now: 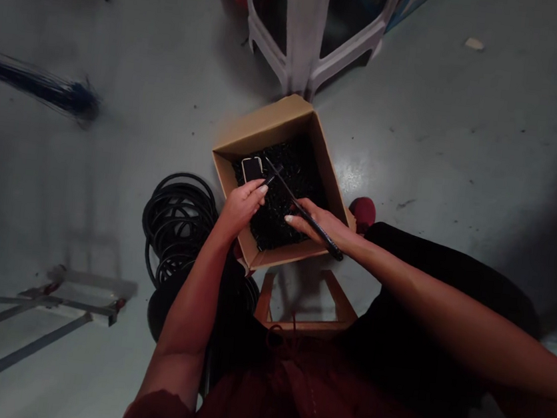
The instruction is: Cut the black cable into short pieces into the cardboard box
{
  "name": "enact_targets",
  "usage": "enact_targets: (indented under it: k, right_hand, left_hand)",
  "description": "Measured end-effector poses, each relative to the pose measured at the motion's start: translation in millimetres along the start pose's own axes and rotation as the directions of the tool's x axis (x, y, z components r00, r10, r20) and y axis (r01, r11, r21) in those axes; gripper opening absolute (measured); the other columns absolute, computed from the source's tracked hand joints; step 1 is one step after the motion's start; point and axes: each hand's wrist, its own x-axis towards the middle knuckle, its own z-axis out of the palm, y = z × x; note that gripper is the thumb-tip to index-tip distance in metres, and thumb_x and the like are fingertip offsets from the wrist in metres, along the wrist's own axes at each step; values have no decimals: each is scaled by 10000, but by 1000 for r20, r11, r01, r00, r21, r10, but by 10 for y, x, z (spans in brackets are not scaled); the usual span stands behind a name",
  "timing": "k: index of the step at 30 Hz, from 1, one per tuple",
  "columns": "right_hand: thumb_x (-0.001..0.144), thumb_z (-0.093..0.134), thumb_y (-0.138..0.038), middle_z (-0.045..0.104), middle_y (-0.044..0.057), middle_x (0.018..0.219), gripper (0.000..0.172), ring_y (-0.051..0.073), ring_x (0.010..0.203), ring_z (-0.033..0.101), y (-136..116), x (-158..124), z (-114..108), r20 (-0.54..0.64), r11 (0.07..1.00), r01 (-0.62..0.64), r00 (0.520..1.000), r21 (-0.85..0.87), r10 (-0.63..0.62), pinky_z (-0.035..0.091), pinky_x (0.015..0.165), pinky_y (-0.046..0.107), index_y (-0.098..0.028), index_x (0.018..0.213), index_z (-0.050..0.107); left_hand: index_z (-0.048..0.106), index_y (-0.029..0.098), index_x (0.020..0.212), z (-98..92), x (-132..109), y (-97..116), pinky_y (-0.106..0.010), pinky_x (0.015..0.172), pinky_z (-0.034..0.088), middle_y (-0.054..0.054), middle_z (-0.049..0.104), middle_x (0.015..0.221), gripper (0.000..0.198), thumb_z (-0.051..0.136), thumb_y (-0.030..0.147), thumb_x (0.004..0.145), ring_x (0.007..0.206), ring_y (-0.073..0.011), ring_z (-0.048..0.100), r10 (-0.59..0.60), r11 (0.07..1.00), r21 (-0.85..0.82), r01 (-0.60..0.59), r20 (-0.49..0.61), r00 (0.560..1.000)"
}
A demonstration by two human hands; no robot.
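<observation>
Head view: my right hand has its fingers closed on a long black rod angled over the open cardboard box. My left hand sits curled just below a black rectangular piece on the heap of black parts; cannot tell if it grips anything.

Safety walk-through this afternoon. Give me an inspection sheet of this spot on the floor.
surface: grey painted floor, scuffed
job's things: cardboard box holding black pieces, with a black rectangular piece on top; black rod
clutter: white plastic stool, wooden frame, red object
hands: right hand holds the black rod; left hand is over the box, its fingers near the rectangular piece
cables: black coil, hose or cable, beside the box
surroundings: blurred blue bundle, metal frame
</observation>
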Motion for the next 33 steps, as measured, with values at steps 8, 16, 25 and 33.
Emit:
enact_targets:
  k: [8, 16, 25, 33]
  right_hand:
    - [851, 505, -544, 639, 91, 941, 484, 217, 821, 606, 25, -12, -10, 21, 999, 33, 999, 37, -34, 447, 712, 322, -171, 1159, 508]
    - [871, 494, -541, 647, 115, 1003, 551, 221, 847, 617, 62, -17, -33, 60, 995, 74, 995, 69, -78, 467, 750, 331, -142, 1252, 483]
    - [904, 425, -516, 638, 80, 930, 427, 190, 783, 600, 112, 17, -17, -5, 995, 100, 995, -2, -101, 437, 714, 305, -170, 1132, 532]
    - [891, 419, -403, 562, 29, 770, 214, 163, 671, 515, 148, 45, 14, -48, 986, 57, 997, -156, -65, 342, 612, 269, -201, 932, 476]
  left_hand:
    - [630, 146, 1080, 14, -13, 18, -205, 506, 311, 24, 499, 677, 371, 503, 415, 857, 514, -64, 375, -7, 1000, -12, 8, 69, 998]
    - [613, 130, 905, -11, -27, 0, -203, 522, 300, 13, 479, 680, 335, 477, 434, 874, 548, -71, 369, 25, 999, 32, -31, 155, 988]
    - [517, 149, 746, 32, -39, 32, -203, 507, 286, 27, 458, 637, 300, 456, 407, 887, 516, -62, 362, 3, 1000, 25, -7, 157, 988]
    - [575, 141, 913, 87, -21, -26, -192, 514, 317, 22, 495, 688, 268, 508, 394, 856, 542, -59, 404, -37, 999, 13, 36, 158, 987]
